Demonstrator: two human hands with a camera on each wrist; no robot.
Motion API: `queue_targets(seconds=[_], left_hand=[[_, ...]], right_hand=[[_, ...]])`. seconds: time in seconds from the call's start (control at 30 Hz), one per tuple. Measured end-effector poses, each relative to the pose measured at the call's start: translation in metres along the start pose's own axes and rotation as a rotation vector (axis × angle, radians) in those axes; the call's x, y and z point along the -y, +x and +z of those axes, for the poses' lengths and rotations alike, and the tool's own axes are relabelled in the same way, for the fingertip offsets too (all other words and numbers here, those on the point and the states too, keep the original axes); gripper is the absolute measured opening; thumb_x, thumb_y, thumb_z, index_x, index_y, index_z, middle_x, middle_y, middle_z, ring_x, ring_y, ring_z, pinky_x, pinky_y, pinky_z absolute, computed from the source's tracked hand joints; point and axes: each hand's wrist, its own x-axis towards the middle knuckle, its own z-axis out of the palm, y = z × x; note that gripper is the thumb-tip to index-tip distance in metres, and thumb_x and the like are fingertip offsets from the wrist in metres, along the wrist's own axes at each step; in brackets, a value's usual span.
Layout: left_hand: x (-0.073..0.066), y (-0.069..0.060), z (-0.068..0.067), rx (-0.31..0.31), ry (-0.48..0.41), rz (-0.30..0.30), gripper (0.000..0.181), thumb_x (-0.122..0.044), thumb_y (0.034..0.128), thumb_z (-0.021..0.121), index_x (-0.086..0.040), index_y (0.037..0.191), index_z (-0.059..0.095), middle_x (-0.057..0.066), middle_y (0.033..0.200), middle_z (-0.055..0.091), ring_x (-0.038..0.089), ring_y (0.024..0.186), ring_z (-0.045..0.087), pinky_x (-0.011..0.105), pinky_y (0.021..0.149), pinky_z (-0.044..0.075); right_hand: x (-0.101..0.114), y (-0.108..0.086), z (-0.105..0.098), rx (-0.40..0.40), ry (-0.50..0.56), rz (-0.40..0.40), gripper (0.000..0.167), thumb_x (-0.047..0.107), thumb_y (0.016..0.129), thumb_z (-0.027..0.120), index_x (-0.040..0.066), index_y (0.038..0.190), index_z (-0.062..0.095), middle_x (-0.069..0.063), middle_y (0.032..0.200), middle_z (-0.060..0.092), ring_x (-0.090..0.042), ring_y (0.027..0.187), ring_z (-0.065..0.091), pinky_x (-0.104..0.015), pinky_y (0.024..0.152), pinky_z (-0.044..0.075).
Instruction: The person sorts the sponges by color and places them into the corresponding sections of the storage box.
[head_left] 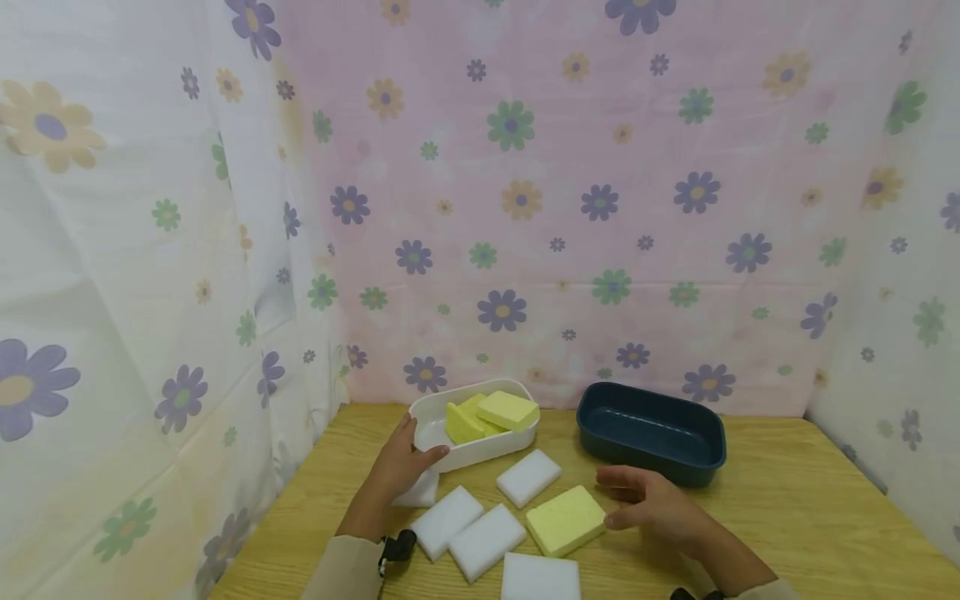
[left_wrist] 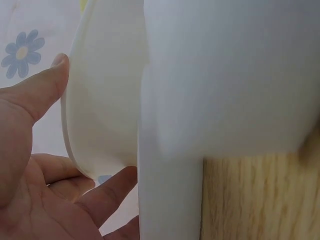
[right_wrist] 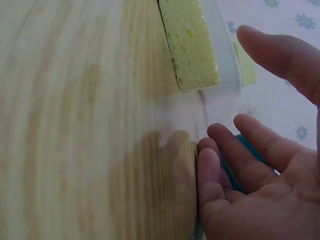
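Note:
At the left end of a white plastic tub (head_left: 480, 455) my left hand (head_left: 399, 467) holds it, thumb at the rim and fingers around the end. In the left wrist view, the thumb (left_wrist: 47, 87) touches the tub wall (left_wrist: 105, 90). Several yellow sponges (head_left: 508, 411) lie piled inside the tub. My right hand (head_left: 652, 504) is spread beside a yellow sponge (head_left: 566, 522) on the table, holding nothing. In the right wrist view, a gap separates the fingers (right_wrist: 245, 160) from that sponge (right_wrist: 192, 47).
Several white sponges (head_left: 487, 540) lie on the wooden table (head_left: 795, 500) in front of the tub, one partly under my left wrist. A dark blue tub (head_left: 648, 450) stands at the back right. Flowered cloth (head_left: 555, 167) hangs behind and at both sides.

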Motion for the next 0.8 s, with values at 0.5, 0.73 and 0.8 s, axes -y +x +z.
queue_targets(seconds=[0.5, 0.73, 0.8], left_hand=[[-0.0027, -0.0017, -0.0009, 0.003, 0.019, -0.005, 0.109, -0.060, 0.0898, 0.073, 0.003, 0.163, 0.022, 0.024, 0.172, 0.010, 0.050, 0.155, 0.020, 0.066, 0.121, 0.027], [-0.0039, -0.0033, -0.0004, 0.008, 0.031, -0.018, 0.103, -0.052, 0.0937, 0.073, 0.002, 0.163, 0.021, 0.023, 0.172, 0.009, 0.049, 0.155, 0.019, 0.066, 0.121, 0.027], [-0.0039, -0.0031, -0.0004, 0.005, 0.037, -0.019, 0.104, -0.054, 0.0932, 0.073, 0.002, 0.163, 0.021, 0.022, 0.172, 0.009, 0.049, 0.155, 0.020, 0.065, 0.121, 0.027]], right_hand=[[-0.0050, -0.0021, -0.0029, 0.072, -0.036, -0.011, 0.090, 0.012, 0.084, 0.085, -0.004, 0.158, 0.035, -0.027, 0.160, 0.039, -0.046, 0.144, 0.043, -0.049, 0.116, 0.043], [-0.0067, -0.0025, -0.0032, 0.117, -0.081, -0.049, 0.095, 0.009, 0.081, 0.086, -0.001, 0.159, 0.034, -0.025, 0.162, 0.038, -0.045, 0.145, 0.043, -0.022, 0.109, 0.047], [-0.0060, -0.0024, -0.0024, 0.124, -0.120, -0.065, 0.095, 0.010, 0.079, 0.087, 0.001, 0.159, 0.036, -0.023, 0.162, 0.039, -0.044, 0.144, 0.045, -0.016, 0.105, 0.045]])
